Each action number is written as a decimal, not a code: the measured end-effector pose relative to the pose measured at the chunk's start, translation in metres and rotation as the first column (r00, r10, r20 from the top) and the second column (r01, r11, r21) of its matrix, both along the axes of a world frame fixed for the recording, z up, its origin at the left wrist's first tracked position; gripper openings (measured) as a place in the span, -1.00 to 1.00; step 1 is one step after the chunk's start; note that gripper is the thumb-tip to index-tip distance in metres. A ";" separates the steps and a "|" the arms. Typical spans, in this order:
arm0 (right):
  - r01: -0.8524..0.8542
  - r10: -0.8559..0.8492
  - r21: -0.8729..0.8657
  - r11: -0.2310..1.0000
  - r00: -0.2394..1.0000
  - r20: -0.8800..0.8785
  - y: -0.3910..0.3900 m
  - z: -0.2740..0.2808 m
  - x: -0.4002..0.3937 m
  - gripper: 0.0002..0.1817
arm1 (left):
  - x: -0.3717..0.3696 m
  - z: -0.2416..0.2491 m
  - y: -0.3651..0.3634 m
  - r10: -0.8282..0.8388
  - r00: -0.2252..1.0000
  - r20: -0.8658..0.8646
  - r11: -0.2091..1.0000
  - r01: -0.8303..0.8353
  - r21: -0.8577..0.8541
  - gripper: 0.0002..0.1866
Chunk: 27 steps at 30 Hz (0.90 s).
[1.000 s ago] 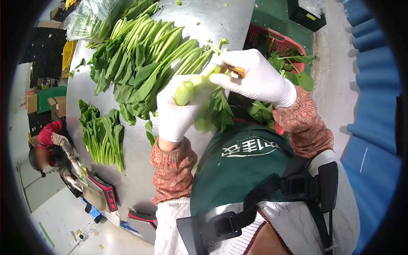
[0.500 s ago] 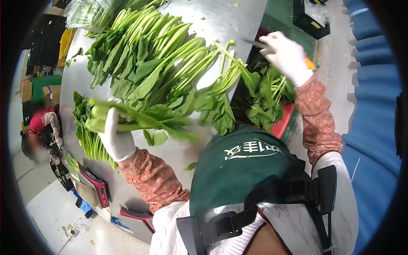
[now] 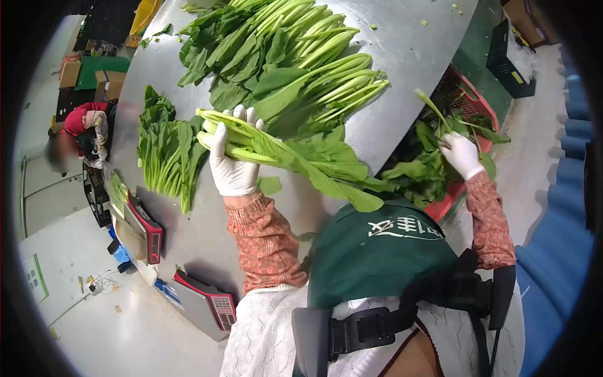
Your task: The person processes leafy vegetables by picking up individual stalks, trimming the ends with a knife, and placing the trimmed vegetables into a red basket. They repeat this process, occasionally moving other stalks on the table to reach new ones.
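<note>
My left hand [image 3: 235,157], in a white glove, is closed around a bunch of leafy greens [image 3: 282,147] above the metal table [image 3: 402,44]. The pale cut stems point left and the broad leaves hang toward my apron. My right hand [image 3: 461,154], also gloved, is over the red crate [image 3: 480,100] at the table's edge, fingers closed at a leafy green stalk [image 3: 432,105]. Loose leaves [image 3: 414,173] lie in the crate around it. No knife shows in this hand now; its palm side is hidden.
A big pile of greens [image 3: 295,63] covers the table's far side, and a smaller pile [image 3: 169,151] lies left. Two red-edged scales [image 3: 217,301] stand at the near left. Another person [image 3: 85,135] is beyond the table. A black crate [image 3: 512,60] sits at the right.
My left hand has moved right and up with its bunch. My right hand has lowered into the crate; the dark blade and orange piece seen at it no longer show. The view has shifted.
</note>
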State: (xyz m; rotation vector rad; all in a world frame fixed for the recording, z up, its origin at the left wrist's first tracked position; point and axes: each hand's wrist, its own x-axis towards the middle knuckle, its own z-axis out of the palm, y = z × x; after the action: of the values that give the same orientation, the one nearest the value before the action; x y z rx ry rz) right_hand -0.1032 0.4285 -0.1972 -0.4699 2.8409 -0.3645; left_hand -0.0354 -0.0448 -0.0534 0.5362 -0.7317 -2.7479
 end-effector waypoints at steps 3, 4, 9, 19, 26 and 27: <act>0.148 -0.149 -0.019 0.989 0.989 -0.024 0.035 0.000 0.005 -0.88 | -0.007 -0.003 0.013 0.052 0.996 0.074 0.998 -0.050 -0.030 -0.64; 0.171 -0.173 -0.099 0.980 0.985 -0.014 0.030 0.009 0.003 -0.88 | -0.009 -0.006 0.013 0.034 0.997 0.076 0.998 -0.030 -0.052 -0.63; 0.173 -0.192 -0.574 0.800 0.981 0.029 -0.057 0.033 -0.038 -0.78 | -0.016 -0.003 0.020 -0.008 1.000 -0.006 0.992 0.007 -0.126 -0.70; -0.147 0.116 -0.348 0.926 0.987 -0.108 -0.186 0.015 -0.124 -0.63 | 0.025 0.025 0.004 0.077 0.996 0.036 0.724 -0.032 -0.689 -0.62; 0.041 0.158 -0.734 0.678 0.967 0.200 -0.153 0.060 -0.100 -0.63 | 0.033 0.044 0.016 0.161 0.975 0.156 0.499 0.056 -0.865 -0.66; 0.164 0.146 -0.823 0.544 0.947 0.285 -0.150 0.076 -0.094 -0.63 | 0.031 0.044 0.020 0.165 0.972 0.165 0.442 0.077 -0.894 -0.68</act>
State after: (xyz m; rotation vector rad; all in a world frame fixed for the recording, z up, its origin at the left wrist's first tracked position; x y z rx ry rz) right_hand -0.1970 0.2783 -0.1212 -0.4810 2.1467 -1.6874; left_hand -0.0043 -0.0243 -0.0092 0.5718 -2.0093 -1.7809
